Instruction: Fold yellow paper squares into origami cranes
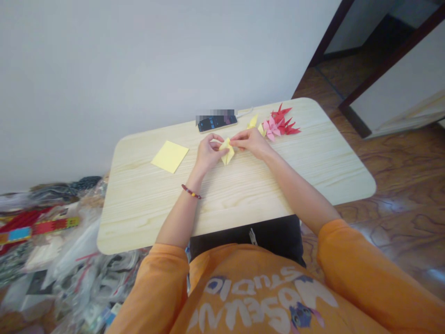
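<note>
A folded piece of yellow origami paper [226,150] stands between my hands, pinched at its upper part by the fingertips of my left hand [208,153] and my right hand [252,141]. Its lower point hangs just above the pale wooden table [149,204]. To the left lies a flat square of yellow paper [169,156], not touching either hand. Beyond my right hand are a small yellow paper figure [253,122], a pink origami crane [270,128] and red origami cranes [283,120]. A beaded bracelet [191,191] circles my left wrist.
A smartphone [217,123] with a partly blurred top lies face up near the table's far edge, with a white cable [245,112] behind it. A white wall borders the far side. Plastic bags and fabrics [69,250] are heaped on the floor at left; a doorway stands at right.
</note>
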Demonstrator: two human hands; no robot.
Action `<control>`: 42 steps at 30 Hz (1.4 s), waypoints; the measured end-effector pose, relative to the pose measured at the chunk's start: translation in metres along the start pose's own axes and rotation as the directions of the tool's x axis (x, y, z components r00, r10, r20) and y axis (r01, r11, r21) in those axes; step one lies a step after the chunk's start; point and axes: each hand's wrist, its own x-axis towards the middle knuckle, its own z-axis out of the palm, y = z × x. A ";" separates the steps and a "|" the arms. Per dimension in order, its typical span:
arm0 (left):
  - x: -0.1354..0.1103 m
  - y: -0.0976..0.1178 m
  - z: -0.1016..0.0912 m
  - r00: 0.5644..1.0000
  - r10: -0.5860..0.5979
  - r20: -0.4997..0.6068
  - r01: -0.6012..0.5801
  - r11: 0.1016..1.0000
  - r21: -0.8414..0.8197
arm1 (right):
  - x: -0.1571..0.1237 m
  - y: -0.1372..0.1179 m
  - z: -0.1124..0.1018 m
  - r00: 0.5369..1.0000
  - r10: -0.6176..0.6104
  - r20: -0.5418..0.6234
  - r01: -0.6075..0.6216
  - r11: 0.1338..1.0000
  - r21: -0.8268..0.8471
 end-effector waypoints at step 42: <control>-0.004 -0.005 0.006 0.995 -0.036 0.094 0.044 0.995 -0.085 | 0.008 0.005 -0.002 0.995 -0.046 -0.089 0.059 0.988 0.141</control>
